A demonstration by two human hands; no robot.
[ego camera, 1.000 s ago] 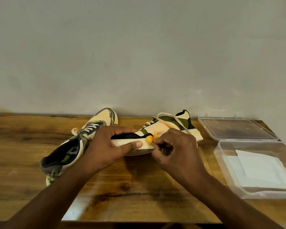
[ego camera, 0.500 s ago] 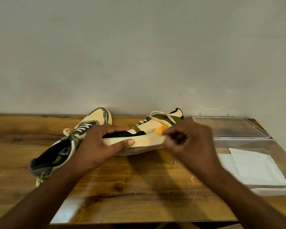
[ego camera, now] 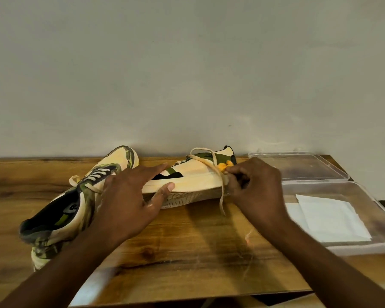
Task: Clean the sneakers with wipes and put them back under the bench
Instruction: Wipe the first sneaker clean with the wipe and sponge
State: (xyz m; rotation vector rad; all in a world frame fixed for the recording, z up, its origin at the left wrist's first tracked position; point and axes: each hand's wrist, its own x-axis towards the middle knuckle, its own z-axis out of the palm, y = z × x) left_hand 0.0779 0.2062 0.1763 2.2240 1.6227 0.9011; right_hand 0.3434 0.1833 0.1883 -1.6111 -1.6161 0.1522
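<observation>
Left sneaker (ego camera: 60,210) lies on wooden table (ego camera: 187,252), untouched. Left hand (ego camera: 129,203), fingers spread, presses second sneaker (ego camera: 193,178) on side. Right hand (ego camera: 256,187) pinches orange wad (ego camera: 225,166) near heel. Shoe probably light, upper soft; better hold at stiff sole.

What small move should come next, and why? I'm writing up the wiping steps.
Probably draw the right hand back along the sole's pale edge. It pinches an orange wad at the heel end of the tilted sneaker, while the left hand steadies the toe end. The other sneaker lies untouched.
</observation>
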